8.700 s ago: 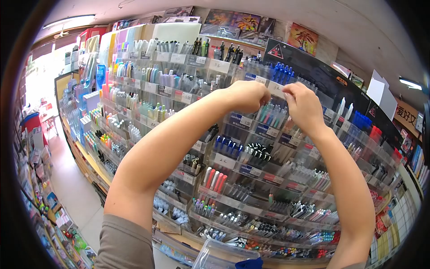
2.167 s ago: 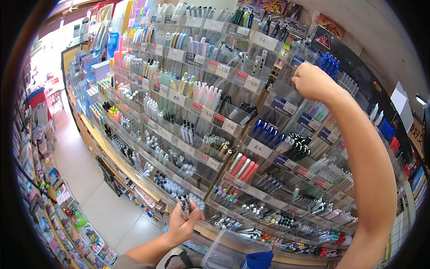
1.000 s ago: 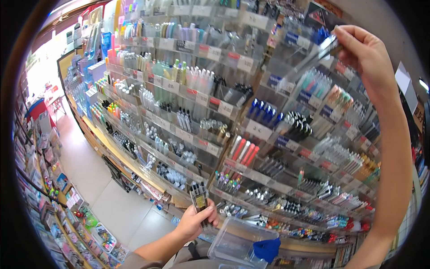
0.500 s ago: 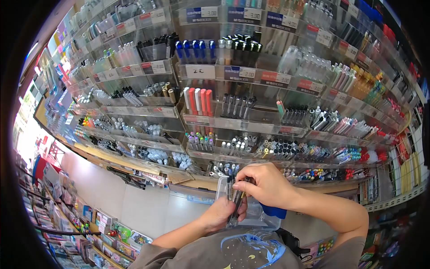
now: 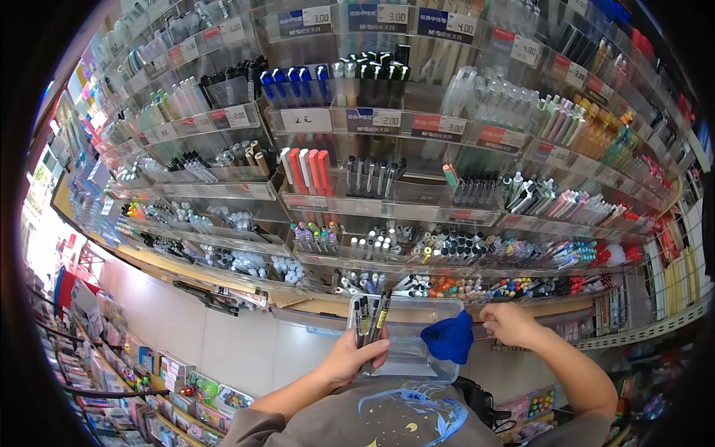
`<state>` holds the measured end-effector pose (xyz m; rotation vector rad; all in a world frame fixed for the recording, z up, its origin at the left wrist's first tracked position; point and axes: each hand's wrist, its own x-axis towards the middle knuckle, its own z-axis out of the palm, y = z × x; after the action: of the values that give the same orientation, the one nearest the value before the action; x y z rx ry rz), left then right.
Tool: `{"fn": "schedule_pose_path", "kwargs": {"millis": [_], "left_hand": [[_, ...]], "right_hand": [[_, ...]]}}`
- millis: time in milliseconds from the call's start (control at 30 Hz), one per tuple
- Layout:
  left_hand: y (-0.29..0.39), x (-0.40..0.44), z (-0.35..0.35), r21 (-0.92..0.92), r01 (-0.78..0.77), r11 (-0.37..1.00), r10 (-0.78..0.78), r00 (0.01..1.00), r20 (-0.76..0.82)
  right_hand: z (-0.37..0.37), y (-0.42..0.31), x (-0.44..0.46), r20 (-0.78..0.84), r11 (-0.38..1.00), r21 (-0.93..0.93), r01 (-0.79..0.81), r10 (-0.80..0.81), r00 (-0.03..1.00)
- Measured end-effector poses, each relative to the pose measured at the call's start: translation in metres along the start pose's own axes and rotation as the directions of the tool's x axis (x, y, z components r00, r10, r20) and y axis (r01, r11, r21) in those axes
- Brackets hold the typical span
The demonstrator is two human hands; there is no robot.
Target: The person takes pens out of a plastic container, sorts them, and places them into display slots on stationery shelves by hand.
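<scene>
My left hand [image 5: 348, 360] is closed around a bundle of several slim pens [image 5: 369, 322] with dark caps, one with a yellow label. It holds them nearly upright over the left side of a clear plastic box [image 5: 406, 303] in front of my body. A bunched blue cloth [image 5: 449, 337] hangs over the box's right rim. Just right of this cloth, apart from it, my right hand [image 5: 511, 325] is raised with its fingers loosely bent and slightly apart. I see nothing in those fingers.
Tiered clear display racks [image 5: 387, 205] full of pens and markers rise ahead, with price tags along their edges. At right stands a white wire basket [image 5: 663, 328]. Lower left are shelves of packaged goods [image 5: 175, 365] beside the tiled floor [image 5: 246, 350].
My right hand has left the pens and moved right, past the blue cloth. My left hand still grips the bundle, now more to the left. More of the box and cloth shows.
</scene>
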<state>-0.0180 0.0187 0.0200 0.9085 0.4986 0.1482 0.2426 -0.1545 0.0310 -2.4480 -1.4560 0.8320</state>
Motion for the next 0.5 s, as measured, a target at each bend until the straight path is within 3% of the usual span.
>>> {"fn": "schedule_pose_path", "kwargs": {"millis": [33,133,167,233,267,300,367,433,500], "left_hand": [[-0.001,0.001,0.001,-0.001,0.019,1.000,-0.018,1.000,0.015],[-0.003,0.005,0.002,-0.019,0.057,0.998,-0.055,0.996,0.066],[-0.005,0.005,0.002,0.006,0.065,0.998,-0.065,0.995,0.075],[-0.011,0.008,-0.001,0.051,0.058,0.997,-0.062,0.995,0.084],[-0.007,0.007,0.002,0.062,0.058,0.996,-0.063,0.995,0.072],[-0.008,0.007,0.001,0.068,0.055,0.996,-0.060,0.995,0.075],[-0.007,0.006,-0.001,0.092,0.045,0.995,-0.053,0.995,0.088],[-0.010,0.006,-0.008,0.113,0.036,0.993,-0.048,0.994,0.099],[-0.010,0.007,-0.009,0.075,0.028,0.997,-0.034,0.997,0.075]], "right_hand": [[0.012,0.010,-0.001,-0.036,1.000,0.014,-0.010,0.010,0.999],[0.031,0.006,0.003,-0.065,0.983,-0.173,-0.058,0.047,0.997],[0.042,0.012,0.008,-0.047,0.989,-0.128,-0.069,0.063,0.997],[0.064,0.028,0.017,-0.039,0.985,-0.174,-0.007,0.000,0.999],[0.069,0.029,0.020,-0.021,0.985,-0.157,-0.070,0.068,0.997],[0.069,0.028,0.019,-0.132,0.999,-0.043,0.000,-0.006,0.991],[0.062,0.027,0.019,-0.071,0.993,-0.041,-0.108,0.105,0.992],[0.047,0.019,0.009,-0.187,1.000,0.000,-0.009,0.009,0.982],[0.023,0.003,-0.003,-0.291,0.975,0.208,0.074,-0.010,0.957]]}}
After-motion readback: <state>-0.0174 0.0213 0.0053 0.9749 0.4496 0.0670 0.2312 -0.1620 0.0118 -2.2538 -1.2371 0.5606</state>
